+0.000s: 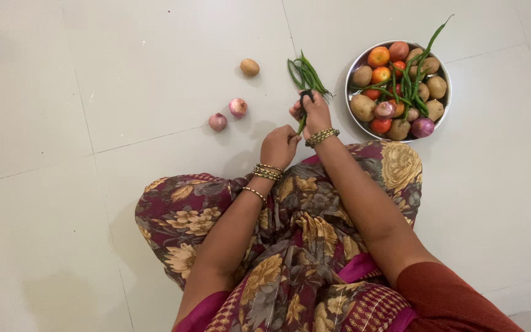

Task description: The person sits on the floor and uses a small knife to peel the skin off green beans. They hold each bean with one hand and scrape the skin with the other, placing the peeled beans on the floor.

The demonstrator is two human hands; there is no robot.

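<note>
A slim green chilli (302, 122) is being held upright between both hands, above the white tiled floor (124, 74) just in front of the seated person's knees. The right hand (312, 110) is pinching its upper part, with a small dark piece showing at the fingertips; what that piece is cannot be told. The left hand (279, 146) is curling closed just beside the chilli's lower end, though whether it is gripping it is unclear. Both wrists are wearing gold bangles. A loose bunch of green chillies (305, 74) is lying on the floor right behind the hands. To the right, a round steel bowl (354, 64) is holding potatoes, tomatoes, onions and more long green chillies. Further left, two pinkish onions (227, 115) are sitting near each other, and one potato (249, 67) is lying behind them.
</note>
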